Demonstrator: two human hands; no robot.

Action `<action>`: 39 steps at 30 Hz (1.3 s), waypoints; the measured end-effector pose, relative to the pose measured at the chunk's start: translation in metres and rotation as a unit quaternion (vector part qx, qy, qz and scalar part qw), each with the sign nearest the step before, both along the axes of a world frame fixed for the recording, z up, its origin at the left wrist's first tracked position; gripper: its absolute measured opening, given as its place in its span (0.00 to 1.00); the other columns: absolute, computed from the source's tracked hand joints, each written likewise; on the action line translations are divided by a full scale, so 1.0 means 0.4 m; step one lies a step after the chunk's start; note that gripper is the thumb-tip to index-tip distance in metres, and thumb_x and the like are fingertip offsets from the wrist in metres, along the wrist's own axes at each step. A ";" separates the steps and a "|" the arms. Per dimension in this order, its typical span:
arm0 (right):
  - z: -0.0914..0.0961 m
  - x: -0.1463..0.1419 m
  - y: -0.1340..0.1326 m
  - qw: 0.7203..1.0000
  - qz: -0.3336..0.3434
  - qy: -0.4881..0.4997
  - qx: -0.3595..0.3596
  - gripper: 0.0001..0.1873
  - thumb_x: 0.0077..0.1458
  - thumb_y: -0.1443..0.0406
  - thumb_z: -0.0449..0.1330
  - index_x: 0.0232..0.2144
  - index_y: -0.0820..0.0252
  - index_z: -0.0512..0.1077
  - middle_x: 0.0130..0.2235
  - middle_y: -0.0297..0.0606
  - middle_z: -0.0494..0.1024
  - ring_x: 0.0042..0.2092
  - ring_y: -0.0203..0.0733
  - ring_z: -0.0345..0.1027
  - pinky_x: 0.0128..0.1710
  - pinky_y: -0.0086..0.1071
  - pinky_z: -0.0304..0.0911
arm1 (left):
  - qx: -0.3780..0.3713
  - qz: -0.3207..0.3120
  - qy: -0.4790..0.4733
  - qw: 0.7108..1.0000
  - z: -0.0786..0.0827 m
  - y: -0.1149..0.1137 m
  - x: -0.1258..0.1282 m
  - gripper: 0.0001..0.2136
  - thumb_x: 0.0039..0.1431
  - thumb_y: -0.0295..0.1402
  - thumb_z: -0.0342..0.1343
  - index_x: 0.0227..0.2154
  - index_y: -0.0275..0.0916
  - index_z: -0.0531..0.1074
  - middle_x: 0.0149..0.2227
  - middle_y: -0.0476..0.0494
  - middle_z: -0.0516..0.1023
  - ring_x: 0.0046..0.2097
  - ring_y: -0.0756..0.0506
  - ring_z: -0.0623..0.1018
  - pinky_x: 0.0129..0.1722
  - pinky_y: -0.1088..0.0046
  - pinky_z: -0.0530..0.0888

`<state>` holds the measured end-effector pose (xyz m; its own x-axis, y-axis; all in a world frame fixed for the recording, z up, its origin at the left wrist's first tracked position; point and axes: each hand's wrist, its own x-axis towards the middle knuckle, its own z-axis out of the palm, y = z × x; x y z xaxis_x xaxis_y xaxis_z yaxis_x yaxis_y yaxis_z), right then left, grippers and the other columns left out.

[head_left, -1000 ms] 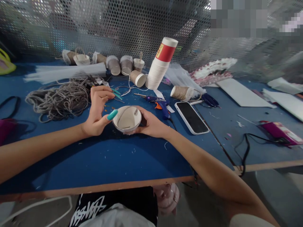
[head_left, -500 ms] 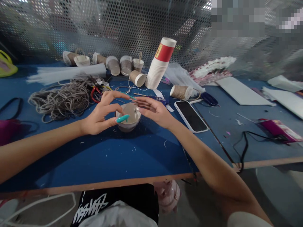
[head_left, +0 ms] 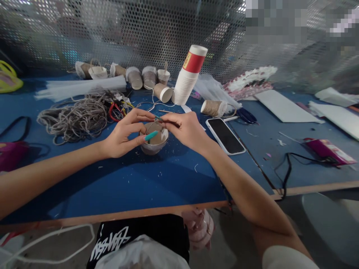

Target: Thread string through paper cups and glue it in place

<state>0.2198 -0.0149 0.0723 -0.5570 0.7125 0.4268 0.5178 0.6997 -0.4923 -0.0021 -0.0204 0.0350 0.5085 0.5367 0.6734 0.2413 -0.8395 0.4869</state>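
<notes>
A small paper cup (head_left: 153,148), its outside wrapped in greyish cord, stands upright on the blue table before me. My left hand (head_left: 126,133) reaches it from the left, thumb and bent middle finger at the rim, index finger stretched over the opening. The long turquoise thumbnail crosses the cup's mouth. At the far right rim, my right hand (head_left: 186,129) has its thumb and fingers pinched together, meeting the left index fingertip. What looks like a thin grey cord (head_left: 151,126) arcs over the opening towards this pinch; its end is hidden by fingers.
A tangled pile of grey cord (head_left: 74,119) and red-handled scissors (head_left: 113,112) lie left. Behind stand a leaning stack of paper cups (head_left: 186,80) and several wrapped cups (head_left: 134,78). A phone (head_left: 226,136) lies right, near a cord-wrapped cup (head_left: 211,108). A perforated metal screen (head_left: 134,33) closes off the back.
My right fingers have closed from a loose spread into a pinch at the rim. My left hand and the cup have shifted slightly right.
</notes>
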 end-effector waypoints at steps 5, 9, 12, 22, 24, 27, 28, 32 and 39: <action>0.002 0.002 -0.001 0.999 -0.013 -0.031 0.032 0.12 0.62 0.68 0.54 0.32 0.61 0.78 0.28 0.35 0.78 0.28 0.34 0.68 0.30 0.29 0.57 | -0.018 0.003 -0.017 1.000 0.006 -0.013 0.006 0.12 0.63 0.36 0.53 0.25 0.38 0.69 0.49 0.40 0.71 0.53 0.43 0.74 0.57 0.58 0.75; -0.004 0.004 -0.001 0.998 -0.005 -0.029 0.055 0.14 0.63 0.66 0.53 0.33 0.60 0.79 0.28 0.36 0.79 0.29 0.36 0.70 0.31 0.30 0.59 | -0.041 0.012 -0.036 0.998 0.014 -0.028 0.014 0.12 0.63 0.35 0.53 0.25 0.38 0.70 0.47 0.40 0.73 0.50 0.43 0.76 0.57 0.57 0.75; -0.008 0.003 -0.004 0.998 -0.004 -0.034 0.056 0.14 0.63 0.66 0.52 0.35 0.59 0.79 0.30 0.36 0.80 0.31 0.38 0.72 0.33 0.32 0.62 | -0.077 0.022 -0.062 0.995 0.017 -0.038 0.021 0.14 0.63 0.40 0.54 0.25 0.37 0.70 0.47 0.40 0.72 0.50 0.43 0.76 0.57 0.55 0.75; -0.013 -0.003 -0.010 0.996 -0.006 -0.054 0.073 0.15 0.63 0.66 0.51 0.34 0.59 0.78 0.31 0.37 0.81 0.32 0.38 0.73 0.33 0.32 0.65 | -0.194 0.001 -0.133 0.972 0.030 -0.056 0.032 0.14 0.62 0.40 0.58 0.24 0.37 0.69 0.48 0.40 0.72 0.56 0.39 0.73 0.57 0.53 0.74; -0.015 -0.003 -0.010 0.995 -0.007 -0.064 0.081 0.15 0.63 0.66 0.51 0.33 0.60 0.78 0.30 0.37 0.81 0.32 0.38 0.73 0.34 0.32 0.65 | -0.223 -0.014 -0.146 0.964 0.032 -0.059 0.034 0.15 0.60 0.40 0.59 0.23 0.36 0.70 0.49 0.39 0.72 0.57 0.37 0.73 0.57 0.51 0.74; -0.016 -0.002 -0.012 0.994 -0.008 -0.067 0.086 0.14 0.62 0.68 0.52 0.33 0.61 0.78 0.31 0.38 0.81 0.33 0.39 0.74 0.35 0.32 0.66 | -0.250 -0.012 -0.163 0.954 0.033 -0.059 0.036 0.15 0.59 0.41 0.60 0.23 0.36 0.71 0.48 0.38 0.73 0.58 0.36 0.72 0.57 0.49 0.73; -0.015 -0.002 -0.012 0.994 -0.005 -0.068 0.085 0.14 0.62 0.68 0.51 0.34 0.60 0.78 0.32 0.38 0.81 0.34 0.39 0.74 0.36 0.32 0.66 | -0.255 -0.011 -0.163 0.953 0.034 -0.059 0.035 0.15 0.59 0.41 0.61 0.23 0.36 0.71 0.48 0.38 0.74 0.58 0.36 0.72 0.57 0.49 0.73; -0.010 -0.003 -0.014 0.994 0.017 -0.067 0.084 0.15 0.61 0.69 0.51 0.39 0.58 0.78 0.36 0.37 0.82 0.38 0.40 0.75 0.37 0.32 0.66 | -0.263 -0.014 -0.145 0.954 0.037 -0.056 0.033 0.15 0.60 0.41 0.60 0.23 0.36 0.72 0.49 0.38 0.75 0.60 0.35 0.71 0.55 0.50 0.73; -0.011 -0.006 -0.014 0.991 -0.008 -0.096 0.095 0.13 0.61 0.71 0.52 0.37 0.63 0.78 0.33 0.40 0.82 0.36 0.41 0.76 0.37 0.32 0.67 | -0.160 -0.023 -0.122 0.979 0.025 -0.045 0.020 0.14 0.60 0.41 0.59 0.24 0.37 0.73 0.51 0.38 0.73 0.58 0.38 0.72 0.58 0.54 0.73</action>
